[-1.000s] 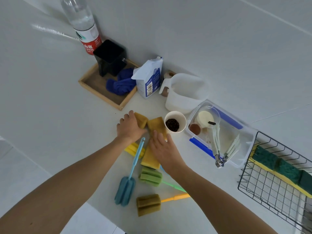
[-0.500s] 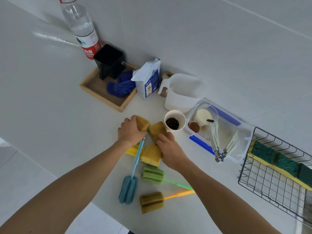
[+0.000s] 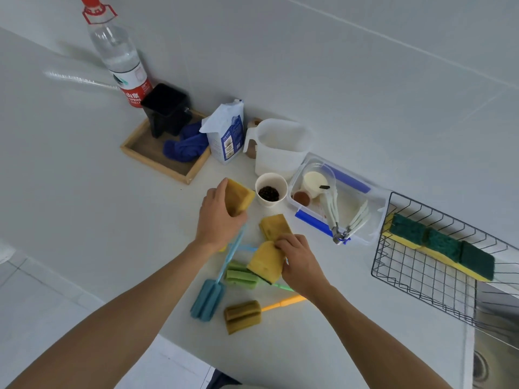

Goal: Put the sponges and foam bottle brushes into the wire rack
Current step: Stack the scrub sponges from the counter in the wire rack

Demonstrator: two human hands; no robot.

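My left hand (image 3: 217, 217) grips a yellow sponge (image 3: 238, 196), lifted beside the paper cup. My right hand (image 3: 300, 262) holds a second yellow sponge (image 3: 266, 261) tilted above the counter. A third yellow sponge (image 3: 275, 226) lies flat between them. Below lie three foam bottle brushes: blue (image 3: 209, 299), green (image 3: 243, 275) and olive with an orange handle (image 3: 243, 315). The black wire rack (image 3: 421, 279) stands at the right with several green-and-yellow scouring sponges (image 3: 443, 245) leaning inside.
A paper cup of dark beans (image 3: 271, 189), a white jug (image 3: 280, 147), a clear plastic box with measuring spoons (image 3: 345, 197), a flour bag (image 3: 226, 131), a wooden tray (image 3: 157, 160) with black cup and blue cloth, and a water bottle (image 3: 120, 54) line the wall. A sink (image 3: 494, 346) lies lower right.
Both hands closed on a yellow sponge each and lifted them off the counter; the right one pulled its sponge back toward me, uncovering the third sponge.
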